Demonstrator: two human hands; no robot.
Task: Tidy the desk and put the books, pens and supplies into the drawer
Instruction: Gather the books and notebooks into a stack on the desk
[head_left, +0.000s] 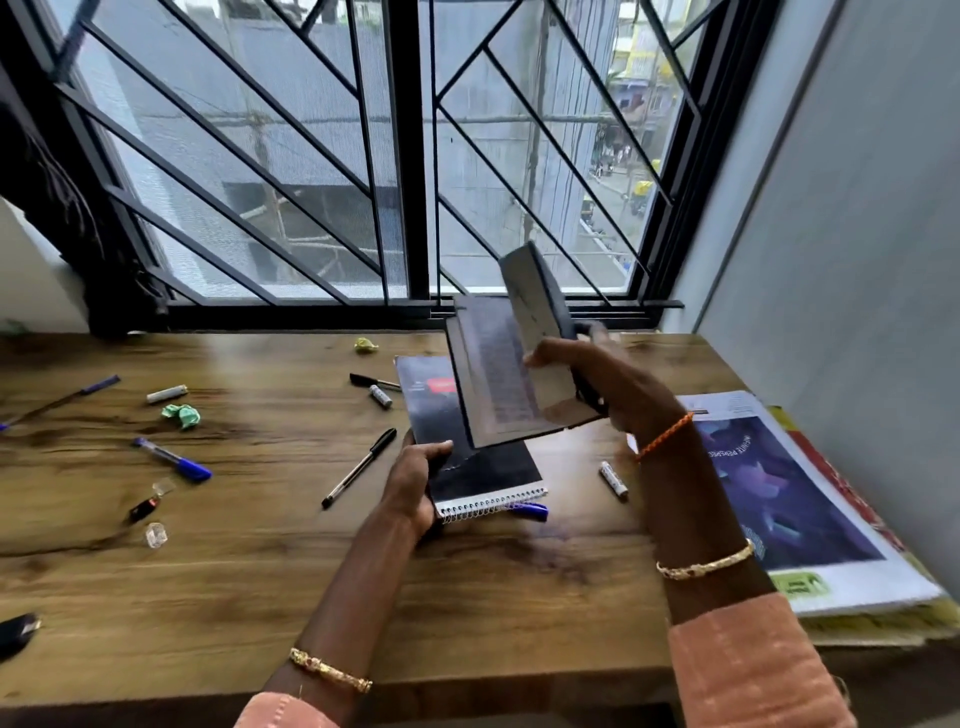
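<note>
Currently, head view: my right hand (597, 384) grips a dark hardcover book (511, 374), open, thumb on the inner page, fingers curled round the cover behind; the book is raised off the brown wooden desk (260, 582) and tilted, one cover standing up toward the barred window (395, 156). It is blurred, so the print cannot be read. My left hand (415, 483) holds the near left corner of a black spiral-bound notebook (467, 447), thumb on top, fingers under the edge; I cannot tell whether that notebook rests on the desk. A blue pen (530, 511) pokes out just beside its wire binding.

Loose on the desk, left of the notebook: a black ballpoint pen (358, 467), a blue-capped pen (174, 460), a crumpled green paper ball (182, 415), a small battery (166, 394). Another battery (614, 480) lies right of the notebook. A large purple-and-white magazine (789, 499) lies at the desk's right edge, on a stack.
</note>
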